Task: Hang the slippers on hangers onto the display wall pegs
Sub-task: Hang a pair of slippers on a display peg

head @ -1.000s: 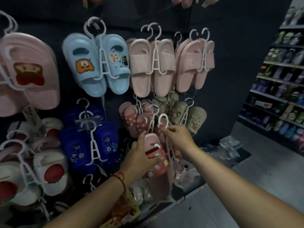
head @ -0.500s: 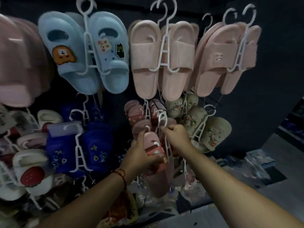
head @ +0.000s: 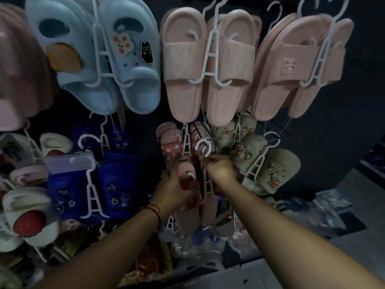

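No brand or price text legible; the clear label holder (head: pixel 69 161) on the left peg reads blank. Khaki slippers (head: pixel 277 170) carry "ooo"-like charm marks; a pink slide (head: pixel 289 65) upper right bears an embossed frown face.

Right hand (head: pixel 220 170) pinches the white hanger (head: pixel 205 149) just under its hook, which sits at the tip of the dark peg (head: pixel 214 139). Left hand (head: pixel 173 192) grips the small pink slippers (head: pixel 187 180) on that hanger, centre of the wall.

Hung pink kids' pairs (head: pixel 173 142) crowd the same peg behind. Light blue clogs (head: pixel 133 59) above left, navy clogs (head: pixel 116 184) left. Bagged stock (head: pixel 325 207) lies near the floor.
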The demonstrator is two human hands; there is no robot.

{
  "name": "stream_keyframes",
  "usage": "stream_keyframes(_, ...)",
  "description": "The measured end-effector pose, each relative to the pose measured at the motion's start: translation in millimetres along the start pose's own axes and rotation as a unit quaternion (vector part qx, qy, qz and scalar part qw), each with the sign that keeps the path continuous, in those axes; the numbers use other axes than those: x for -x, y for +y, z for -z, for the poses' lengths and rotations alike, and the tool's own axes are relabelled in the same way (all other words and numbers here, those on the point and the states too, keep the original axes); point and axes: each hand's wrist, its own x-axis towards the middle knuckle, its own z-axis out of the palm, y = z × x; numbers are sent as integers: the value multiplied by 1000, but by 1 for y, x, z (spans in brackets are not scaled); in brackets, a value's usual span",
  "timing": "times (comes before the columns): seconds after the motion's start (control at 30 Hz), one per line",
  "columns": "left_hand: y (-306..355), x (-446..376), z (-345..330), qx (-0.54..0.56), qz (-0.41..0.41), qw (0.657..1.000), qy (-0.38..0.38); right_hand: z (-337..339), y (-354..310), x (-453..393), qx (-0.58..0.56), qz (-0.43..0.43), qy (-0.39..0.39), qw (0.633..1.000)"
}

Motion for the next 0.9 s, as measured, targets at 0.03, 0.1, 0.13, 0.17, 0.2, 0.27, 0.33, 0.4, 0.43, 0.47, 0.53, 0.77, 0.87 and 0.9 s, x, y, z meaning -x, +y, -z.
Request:
stream_keyframes(0.03, -2, -2, 0, 4, 1, 1000, 3, -2, 1, 0, -7, 3, 3, 1000)
stream_keyframes(0.1, -5, -7, -1, 12, -1, 1000, 9, -4, 1, 2, -11, 6, 15, 1000)
stream_keyframes(0.13, -7, -9, -1, 11, -2, 1000, 10, -5, 0, 4, -10, 4, 17, 1000)
stream_keyframes(0.17, -8, -10, -2, 4, -2, 1000, 12, -5, 0, 5, -10, 0, 16, 1000)
stream_keyframes(0.2, -9, -12, -2, -8, -3, 1000, 13, -6, -1, 5, -7, -11, 14, 1000)
stream_keyframes(0.27, -10, -13, -2, -27, -7, 999, 15, -8, -1, 5, 5, -22, 14, 1000)
stream_keyframes(0.33, -11, -13, -2, -33, -12, 999, 11, -9, -1, 6, 26, -27, 3, 999)
stream_keyframes(0.4, -11, -12, -1, -37, -15, 999, 4, -9, 0, 8, 43, -41, -14, 998)
stream_keyframes(0.43, -11, -11, -2, -37, -19, 999, 4, -9, 2, 8, 50, -51, -20, 997)
stream_keyframes(0.47, -11, -10, -2, -38, -24, 999, 6, -8, 4, 9, 60, -56, -26, 996)
stream_keyframes(0.53, -11, -6, -1, -36, -31, 999, 9, -4, 3, 16, 74, -58, -31, 995)
stream_keyframes(0.77, -21, 15, 8, -113, -79, 990, 9, 10, 4, 66, 139, 7, -61, 988)
stream_keyframes(0.87, -32, 39, 13, -147, -112, 983, 14, 14, 8, 87, 182, 36, -64, 981)
stream_keyframes(0.9, -37, 49, 13, -152, -121, 981, 15, 14, 10, 97, 194, 40, -67, 978)
